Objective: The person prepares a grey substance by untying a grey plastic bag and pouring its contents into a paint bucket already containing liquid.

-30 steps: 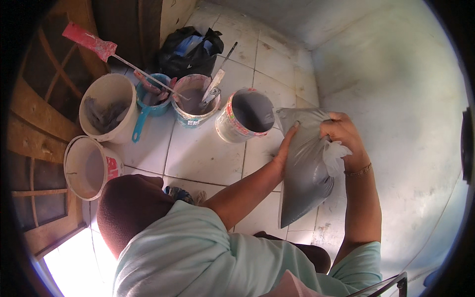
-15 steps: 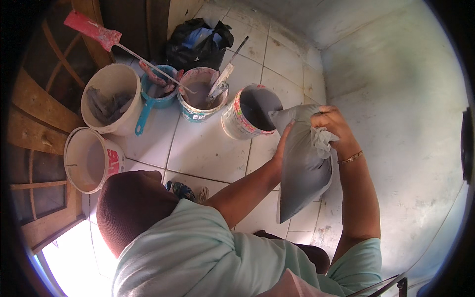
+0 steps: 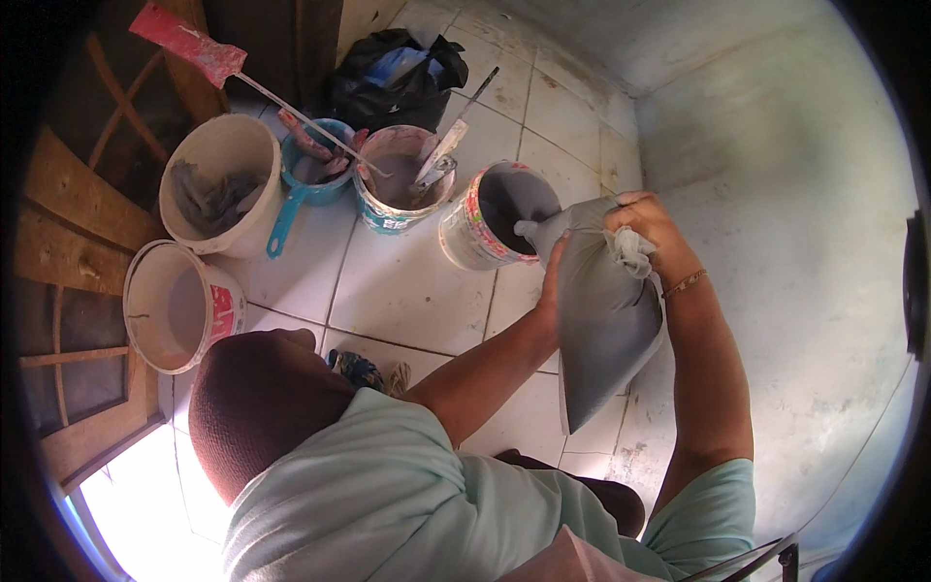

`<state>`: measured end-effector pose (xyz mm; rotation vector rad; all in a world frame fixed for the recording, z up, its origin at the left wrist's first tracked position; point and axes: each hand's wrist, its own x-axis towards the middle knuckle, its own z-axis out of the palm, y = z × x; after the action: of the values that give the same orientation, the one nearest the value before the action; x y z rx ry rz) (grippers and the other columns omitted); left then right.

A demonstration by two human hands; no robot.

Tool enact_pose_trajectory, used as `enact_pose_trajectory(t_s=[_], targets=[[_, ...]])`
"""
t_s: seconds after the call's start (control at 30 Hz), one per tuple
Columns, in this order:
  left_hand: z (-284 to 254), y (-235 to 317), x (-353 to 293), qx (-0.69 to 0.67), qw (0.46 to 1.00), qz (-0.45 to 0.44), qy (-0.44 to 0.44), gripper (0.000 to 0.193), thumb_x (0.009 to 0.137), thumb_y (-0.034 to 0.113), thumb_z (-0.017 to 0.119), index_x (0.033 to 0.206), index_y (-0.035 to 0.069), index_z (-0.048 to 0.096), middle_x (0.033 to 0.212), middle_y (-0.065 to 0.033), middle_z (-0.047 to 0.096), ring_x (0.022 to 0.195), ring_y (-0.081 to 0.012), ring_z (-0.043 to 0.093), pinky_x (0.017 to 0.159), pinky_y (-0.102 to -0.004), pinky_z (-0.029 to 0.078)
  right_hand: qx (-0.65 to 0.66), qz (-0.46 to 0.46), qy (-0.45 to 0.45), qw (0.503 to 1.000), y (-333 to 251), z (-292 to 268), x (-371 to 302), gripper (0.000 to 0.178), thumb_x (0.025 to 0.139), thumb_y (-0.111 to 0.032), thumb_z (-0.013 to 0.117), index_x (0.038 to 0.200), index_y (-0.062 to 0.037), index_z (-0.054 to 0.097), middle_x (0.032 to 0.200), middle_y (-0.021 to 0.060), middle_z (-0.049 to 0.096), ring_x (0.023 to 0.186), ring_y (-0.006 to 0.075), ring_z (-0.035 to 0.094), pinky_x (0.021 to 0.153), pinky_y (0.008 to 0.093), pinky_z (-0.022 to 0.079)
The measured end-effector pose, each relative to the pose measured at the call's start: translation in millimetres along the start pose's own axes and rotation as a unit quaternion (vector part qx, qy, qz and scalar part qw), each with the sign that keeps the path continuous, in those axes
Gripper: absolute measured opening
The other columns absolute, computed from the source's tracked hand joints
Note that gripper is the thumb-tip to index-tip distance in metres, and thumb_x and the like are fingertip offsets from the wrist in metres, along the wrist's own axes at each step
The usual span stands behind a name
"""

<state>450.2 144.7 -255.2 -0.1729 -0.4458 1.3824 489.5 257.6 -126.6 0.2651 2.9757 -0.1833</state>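
Both my hands hold a translucent plastic bag (image 3: 609, 339) with dark grey contents, its lower end hanging in a point. My left hand (image 3: 553, 276) presses against the bag's left side, partly hidden behind it. With bent fingers, my right hand (image 3: 642, 218) grips the bag's top beside a bunched, twisted piece of plastic (image 3: 631, 254). A pale corner of the bag sticks out toward a round bucket (image 3: 464, 231) with a multicoloured rim and dark grey contents. That corner overlaps the bucket's right edge in view; I cannot tell whether they touch.
To the left stand a teal-labelled bucket (image 3: 387, 218) with a brush (image 3: 446, 145), a blue long-handled dipper (image 3: 288, 218), a cream bucket (image 3: 257, 228) with grey cloth or plastic, and a white tub (image 3: 225, 308). A black bag (image 3: 364, 97) lies behind; a wall (image 3: 776, 242) rises at right.
The bag has shifted slightly right in view, together with my hands. Its corner near the bucket, flat and pointed before, now looks rounded and bulging.
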Motion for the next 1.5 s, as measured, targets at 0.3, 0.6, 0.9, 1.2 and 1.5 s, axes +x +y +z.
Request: enact_pose_trajectory(t_s=[0.3, 0.6, 0.9, 1.2, 1.5], targets=[[-13.7, 10.2, 11.3, -0.011, 1.0, 0.017, -0.022, 0.057, 0.088, 0.049, 0.03, 0.126, 0.01, 0.047, 0.122, -0.0129, 0.052, 0.109, -0.0287, 0.053, 0.095, -0.0437, 0.042, 0.092, 0.121, 0.015, 0.988, 1.7, 5.7, 6.6, 0.014, 0.063, -0.011, 0.06, 0.056, -0.0116, 0.047, 0.054, 0.0021, 0.042, 0.055, 0.0171, 0.047, 0.071, 0.0271, 0.042], [-11.0, 12.3, 13.1, 0.025, 0.998, 0.048, 0.016, 0.056, 0.087, 0.047, 0.032, 0.12, 0.007, 0.053, 0.113, -0.0118, 0.059, 0.1, -0.0247, 0.059, 0.089, -0.0374, 0.046, -0.039, -0.051, 0.027, 0.998, 4.9, -1.4, 11.6, 0.009, 0.06, -0.008, 0.063, 0.061, -0.0097, 0.054, 0.061, 0.0034, 0.053, 0.059, 0.0178, 0.052, 0.061, 0.0243, 0.045], [6.7, 19.7, 10.9, 0.043, 0.997, 0.055, 0.018, 0.057, 0.091, 0.048, 0.022, 0.125, 0.01, 0.048, 0.117, -0.0101, 0.055, 0.105, -0.0251, 0.056, 0.092, -0.041, 0.045, 0.194, 0.428, 0.081, 0.879, -42.8, -10.8, 27.7, 0.031, 0.063, -0.028, 0.073, 0.078, -0.0028, 0.062, 0.076, 0.0135, 0.061, 0.075, 0.0248, 0.059, 0.073, 0.0337, 0.046], [-3.3, 23.6, 16.8, 0.042, 0.996, 0.068, 0.035, 0.057, 0.088, 0.049, 0.029, 0.122, 0.008, 0.049, 0.114, -0.0114, 0.056, 0.102, -0.026, 0.057, 0.09, -0.0407, 0.046, 0.356, 0.434, 0.136, 0.816, -34.6, -6.2, 26.5, 0.064, 0.066, -0.033, 0.078, 0.104, 0.0133, 0.056, 0.092, 0.0156, 0.063, 0.078, 0.0199, 0.06, 0.071, 0.0296, 0.049], [-9.2, 21.3, 11.3, 0.031, 0.998, 0.026, 0.052, 0.063, 0.086, 0.052, 0.028, 0.126, 0.007, 0.047, 0.118, -0.0137, 0.054, 0.106, -0.0275, 0.055, 0.093, -0.0414, 0.043, 0.347, 0.447, -0.086, 0.82, -7.0, -1.2, 10.5, 0.059, 0.065, -0.033, 0.074, 0.099, 0.0129, 0.058, 0.09, 0.0141, 0.063, 0.077, 0.0175, 0.06, 0.066, 0.0269, 0.048]])
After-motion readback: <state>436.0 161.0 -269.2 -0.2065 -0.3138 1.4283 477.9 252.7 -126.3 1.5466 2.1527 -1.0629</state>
